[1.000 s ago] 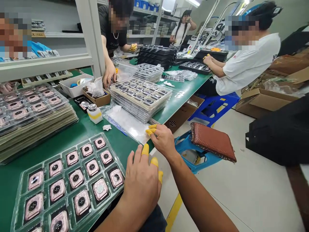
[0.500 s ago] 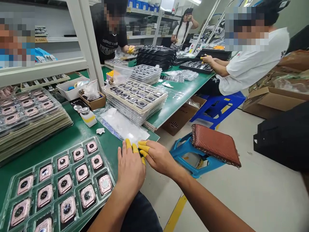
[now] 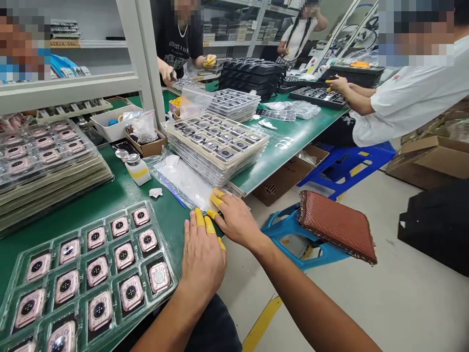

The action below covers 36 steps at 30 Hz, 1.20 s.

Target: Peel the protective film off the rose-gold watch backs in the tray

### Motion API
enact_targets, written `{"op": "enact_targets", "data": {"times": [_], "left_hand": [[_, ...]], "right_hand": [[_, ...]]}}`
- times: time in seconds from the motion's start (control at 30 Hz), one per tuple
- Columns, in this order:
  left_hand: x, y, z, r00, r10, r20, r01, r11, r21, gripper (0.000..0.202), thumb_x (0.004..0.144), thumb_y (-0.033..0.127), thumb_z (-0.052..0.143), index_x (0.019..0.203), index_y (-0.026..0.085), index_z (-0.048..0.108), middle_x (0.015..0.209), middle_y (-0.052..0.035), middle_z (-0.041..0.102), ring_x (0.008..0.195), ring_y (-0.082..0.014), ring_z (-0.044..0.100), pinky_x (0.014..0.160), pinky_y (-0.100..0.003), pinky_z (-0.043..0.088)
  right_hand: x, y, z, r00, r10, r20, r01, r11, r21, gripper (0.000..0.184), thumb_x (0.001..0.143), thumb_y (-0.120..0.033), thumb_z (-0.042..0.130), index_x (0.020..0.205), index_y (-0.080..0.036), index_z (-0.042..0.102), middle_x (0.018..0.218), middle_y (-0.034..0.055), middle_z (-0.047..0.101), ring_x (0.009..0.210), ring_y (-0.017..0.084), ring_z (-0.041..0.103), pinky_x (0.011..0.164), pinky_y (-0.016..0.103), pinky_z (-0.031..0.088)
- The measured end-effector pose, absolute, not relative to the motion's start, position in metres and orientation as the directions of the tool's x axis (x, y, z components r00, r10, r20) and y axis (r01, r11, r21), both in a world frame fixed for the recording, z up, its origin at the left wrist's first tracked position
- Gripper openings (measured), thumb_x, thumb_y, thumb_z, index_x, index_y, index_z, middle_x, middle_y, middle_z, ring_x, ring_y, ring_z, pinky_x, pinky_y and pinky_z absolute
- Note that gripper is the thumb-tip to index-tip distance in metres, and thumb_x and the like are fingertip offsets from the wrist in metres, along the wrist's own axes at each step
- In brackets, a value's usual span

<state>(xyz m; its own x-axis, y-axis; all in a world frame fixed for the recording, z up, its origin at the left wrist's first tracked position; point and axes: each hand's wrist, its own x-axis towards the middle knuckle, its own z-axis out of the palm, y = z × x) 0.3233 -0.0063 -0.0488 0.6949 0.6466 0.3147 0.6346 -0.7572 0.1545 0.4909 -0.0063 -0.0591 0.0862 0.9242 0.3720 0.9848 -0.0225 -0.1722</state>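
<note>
My left hand (image 3: 202,256) lies flat on the green bench (image 3: 110,200) near its front edge, fingers apart, yellow finger cots on several fingertips. My right hand (image 3: 232,217) rests beside it, its cot-covered fingertips touching the edge of a clear plastic bag (image 3: 185,181) lying on the bench. Neither hand holds anything. Just left of my left hand sits a clear blister tray (image 3: 88,274) filled with pink watch cases, backs up.
A stack of trays with dark cases (image 3: 216,144) stands behind the bag. More pink-case trays (image 3: 47,161) are stacked at left. A small bottle (image 3: 136,169) and cardboard box (image 3: 144,142) sit mid-bench. A blue stool with a brown cushion (image 3: 335,225) stands at right. Other people work around the benches.
My left hand slid forward onto the bench beside the tray. My right hand dropped from the bench corner to the bag's edge, ending next to the left hand.
</note>
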Motion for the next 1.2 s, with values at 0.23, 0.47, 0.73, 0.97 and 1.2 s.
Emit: {"op": "enact_targets", "data": {"times": [0.23, 0.47, 0.73, 0.97, 1.2], "left_hand": [[0.324, -0.009, -0.046, 0.689, 0.663, 0.294, 0.637, -0.747, 0.192, 0.055, 0.088, 0.019, 0.060, 0.138, -0.003, 0.056, 0.154, -0.0335, 0.048, 0.150, -0.0460, 0.037, 0.121, -0.061, 0.037], [0.321, -0.011, -0.045, 0.667, 0.670, 0.326, 0.625, -0.742, 0.243, 0.063, 0.087, 0.023, 0.065, 0.146, 0.005, 0.051, 0.161, -0.0259, 0.042, 0.157, -0.0425, 0.023, 0.121, -0.059, 0.037], [0.321, -0.012, -0.044, 0.658, 0.667, 0.349, 0.602, -0.745, 0.288, 0.072, 0.086, 0.028, 0.072, 0.150, 0.004, 0.047, 0.159, -0.0313, 0.042, 0.156, -0.0438, 0.025, 0.119, -0.061, 0.039], [0.315, -0.013, -0.042, 0.614, 0.657, 0.438, 0.585, -0.751, 0.307, 0.035, 0.091, 0.024, 0.066, 0.121, 0.005, 0.065, 0.151, -0.0334, 0.049, 0.151, -0.0463, 0.035, 0.114, -0.063, 0.044], [0.312, -0.019, -0.048, 0.658, 0.555, 0.509, 0.500, -0.828, 0.256, 0.028, 0.095, 0.021, 0.057, 0.122, 0.015, 0.064, 0.135, -0.0217, 0.066, 0.151, -0.0402, 0.039, 0.115, -0.063, 0.044]], "right_hand": [[0.483, -0.009, -0.064, 0.113, 0.904, 0.413, 0.982, -0.039, -0.183, 0.020, 0.101, -0.034, 0.064, 0.111, -0.018, 0.070, 0.117, 0.0071, 0.071, 0.106, 0.022, 0.068, 0.098, 0.046, 0.055], [0.493, -0.022, -0.038, 0.145, 0.864, 0.483, 0.953, 0.010, -0.303, 0.028, 0.102, -0.022, 0.050, 0.087, -0.020, 0.073, 0.088, 0.0086, 0.074, 0.092, 0.023, 0.070, 0.094, 0.044, 0.055], [0.500, -0.022, -0.016, 0.086, 0.927, 0.364, 0.875, 0.104, -0.472, 0.031, 0.098, -0.025, 0.050, 0.084, -0.025, 0.077, 0.102, 0.0066, 0.078, 0.108, 0.025, 0.071, 0.099, 0.039, 0.056], [0.511, -0.026, -0.009, 0.114, 0.962, 0.248, 0.791, 0.063, -0.608, 0.032, 0.095, -0.024, 0.050, 0.087, -0.021, 0.080, 0.106, 0.0058, 0.080, 0.097, 0.024, 0.075, 0.086, 0.035, 0.060], [0.522, -0.022, -0.019, 0.210, 0.955, 0.209, 0.768, -0.029, -0.640, 0.031, 0.103, -0.035, 0.052, 0.102, -0.016, 0.077, 0.090, 0.0029, 0.077, 0.086, 0.021, 0.073, 0.076, 0.033, 0.060]]}}
